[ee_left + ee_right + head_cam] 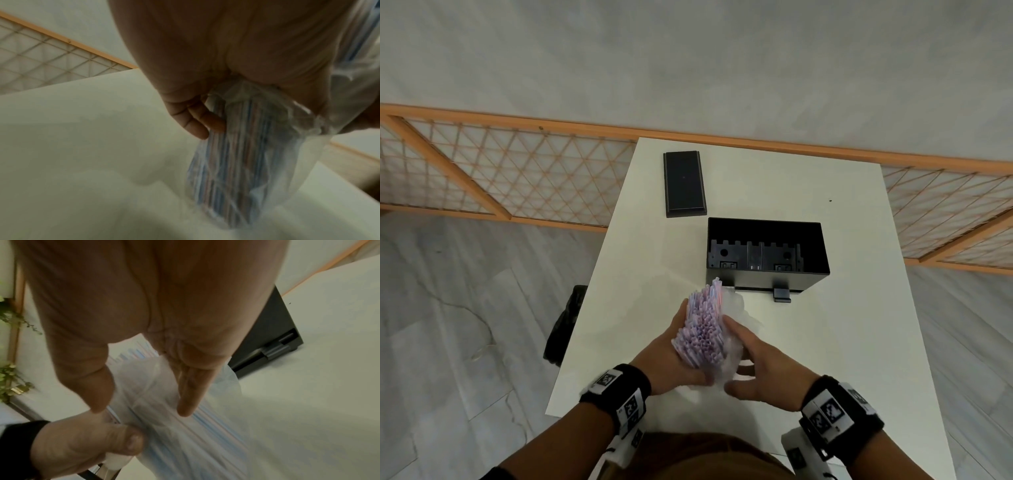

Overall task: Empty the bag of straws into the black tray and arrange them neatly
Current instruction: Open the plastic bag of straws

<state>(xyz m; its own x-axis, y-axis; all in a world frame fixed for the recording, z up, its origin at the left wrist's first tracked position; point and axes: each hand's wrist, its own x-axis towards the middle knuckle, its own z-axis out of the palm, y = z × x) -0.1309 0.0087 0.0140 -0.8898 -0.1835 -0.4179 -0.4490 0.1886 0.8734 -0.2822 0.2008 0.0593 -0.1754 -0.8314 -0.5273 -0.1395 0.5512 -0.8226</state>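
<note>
A thick bundle of pink, blue and white straws (702, 325) sticks up out of a clear plastic bag (738, 313) above the near middle of the white table (842, 342). My left hand (671, 356) grips the bundle from the left, fingers (195, 120) curled round the straws in the bag (236, 162). My right hand (756, 359) holds the bag's right side, with its thumb (92, 386) and a finger (191, 395) on the plastic (185, 443). The black tray (818, 253), an open box, stands just beyond the hands with only its inner fittings showing.
A flat black lid (684, 183) lies at the table's far left. A dark object (566, 322) sits off the table's left edge. An orange lattice screen (517, 171) runs behind the table. Bare tabletop lies right of the tray (273, 340).
</note>
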